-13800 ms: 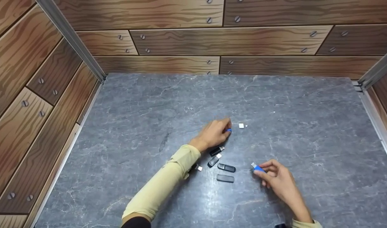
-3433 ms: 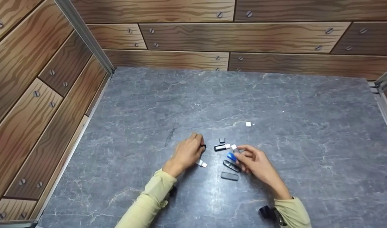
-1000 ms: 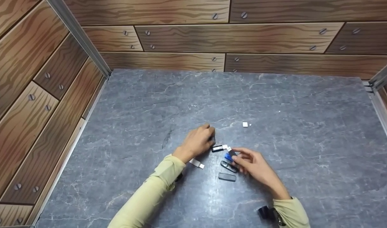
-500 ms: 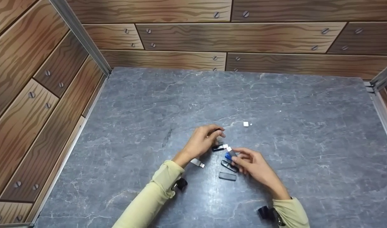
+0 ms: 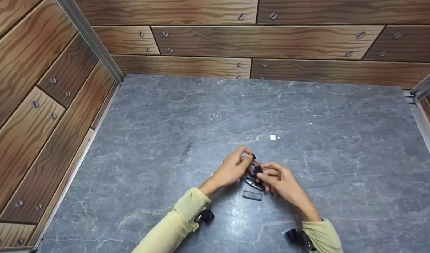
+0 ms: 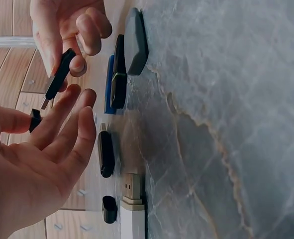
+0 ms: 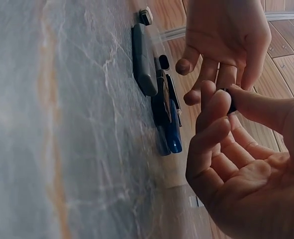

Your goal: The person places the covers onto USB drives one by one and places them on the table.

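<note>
Left hand (image 5: 232, 170) hovers just above the grey table (image 5: 148, 140), thumb and forefinger pinching a small black cap (image 6: 35, 119), other fingers loosely spread. Right beside it, the right hand (image 5: 280, 181) pinches a black USB stick (image 6: 58, 74), metal plug aimed at the cap. Best line the cap's mouth square with the plug, then push straight. Other sticks (image 5: 252, 195) lie beneath; a white cap (image 5: 273, 137) sits apart.
</note>
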Demonstrator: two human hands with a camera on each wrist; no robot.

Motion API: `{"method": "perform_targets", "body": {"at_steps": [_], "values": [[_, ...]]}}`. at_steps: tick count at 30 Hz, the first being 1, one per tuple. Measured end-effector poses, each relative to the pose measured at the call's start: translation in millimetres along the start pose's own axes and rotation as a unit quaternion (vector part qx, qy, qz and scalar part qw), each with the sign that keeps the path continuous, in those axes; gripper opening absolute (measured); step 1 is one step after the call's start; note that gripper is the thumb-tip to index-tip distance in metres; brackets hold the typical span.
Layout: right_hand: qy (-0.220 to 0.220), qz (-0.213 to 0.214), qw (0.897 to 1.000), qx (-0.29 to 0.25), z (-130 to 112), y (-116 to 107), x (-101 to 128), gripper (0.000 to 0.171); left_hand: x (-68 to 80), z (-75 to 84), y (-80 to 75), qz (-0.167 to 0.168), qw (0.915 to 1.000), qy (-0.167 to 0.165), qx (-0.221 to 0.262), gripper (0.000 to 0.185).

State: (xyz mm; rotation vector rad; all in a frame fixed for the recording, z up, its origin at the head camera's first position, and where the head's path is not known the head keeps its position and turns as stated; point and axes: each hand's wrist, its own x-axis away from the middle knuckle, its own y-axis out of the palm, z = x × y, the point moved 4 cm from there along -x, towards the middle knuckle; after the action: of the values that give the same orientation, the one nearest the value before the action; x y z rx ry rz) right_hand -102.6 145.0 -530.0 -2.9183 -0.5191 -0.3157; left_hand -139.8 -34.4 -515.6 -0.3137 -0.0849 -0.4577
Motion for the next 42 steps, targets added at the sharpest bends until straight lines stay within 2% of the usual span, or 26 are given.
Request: {"method": "perform_targets", "body": {"at_steps": [5,15,22,26,29,32,36,39,42], "values": [[0.002,0.003,1.0,0.007,0,-1,0,0.041,4.5,0.4,2.0,-0.005,0.9998,-0.005,-0.018,0.02],[-0.004,0.021,1.0,0.0,-1,-2,0,0.042,8.7,-1.1,4.0,-0.012,0.998,0.008,-0.062,0.02],[-0.006,0.022,0.999,0.032,0,-1,0,0.04,10.9,2.0,-1.8,-0.003,0.9908,0.032,-0.132,0.023],[-0.006,0.022,0.999,0.046,-1,-1,0,0.041,12.5,5.9,-5.4,-0.01,0.9872,0.029,-0.157,0.025],[0.0,0.02,0.998,0.056,-2,0,1,0.041,12.9,8.7,-7.9,-0.012,0.982,0.033,-0.186,0.027],[0.001,0.015,0.998,0.067,-3,1,1,0.04,14.1,11.6,-10.4,-0.01,0.9726,0.046,-0.228,0.027],[-0.007,0.014,0.997,0.079,-4,3,1,0.038,17.0,14.0,-10.9,-0.023,0.9601,0.052,-0.274,0.028],[-0.005,0.022,0.996,0.082,-4,4,1,0.036,18.2,13.2,-9.4,-0.035,0.9596,0.049,-0.275,0.028],[0.0,0.036,0.997,0.072,-3,5,2,0.034,18.1,11.7,-6.3,-0.035,0.9658,0.049,-0.252,0.028]]}}
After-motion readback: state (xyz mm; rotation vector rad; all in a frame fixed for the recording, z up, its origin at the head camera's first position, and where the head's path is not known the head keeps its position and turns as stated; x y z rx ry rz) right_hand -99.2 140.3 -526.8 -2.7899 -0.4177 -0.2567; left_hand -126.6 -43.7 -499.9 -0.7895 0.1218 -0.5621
